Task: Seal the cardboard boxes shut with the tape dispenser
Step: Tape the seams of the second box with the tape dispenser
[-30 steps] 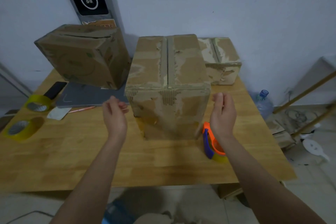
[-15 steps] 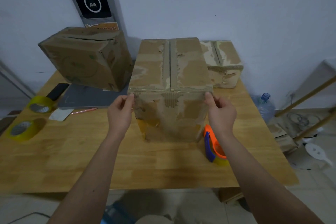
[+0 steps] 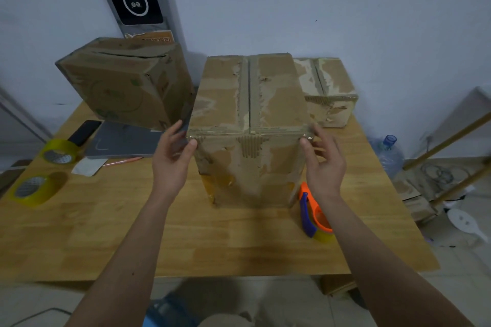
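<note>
Tall cardboard box (image 3: pixel 249 125) is standing upright mid-worktop (image 3: pixel 186 233), flaps closed, seam running front to back along its top with tape residue on both sides.

Left hand (image 3: pixel 172 159) is sitting at the box's near-left top corner: thumb touching the front edge at the corner, fingers (image 3: pixel 176 127) reaching round the left side. They look loosely curved; can't tell if they're actually clamping the cardboard.

Right hand (image 3: pixel 322 164) is mirroring it at the near-right top corner, thumb tip touching the corner, other fingers spread and relaxed, not wrapped round anything.

Tape dispenser (image 3: pixel 313 214), orange and blue with a clear roll, is lying on the worktop just beside the box's near-right bottom corner, under the right wrist. Neither hand is touching it.

Second box (image 3: pixel 125 85) is sitting tilted at back left, resting on a grey flat panel (image 3: pixel 125 139). Third, smaller box (image 3: pixel 329 90) is sitting back right, just behind the tall one.

Two yellowish tape rolls (image 3: pixel 57 151) (image 3: pixel 34 190) are lying near the left edge, a dark phone (image 3: pixel 85 131) beside the upper one. Water bottle (image 3: pixel 388 154) is on the floor to the right.
</note>
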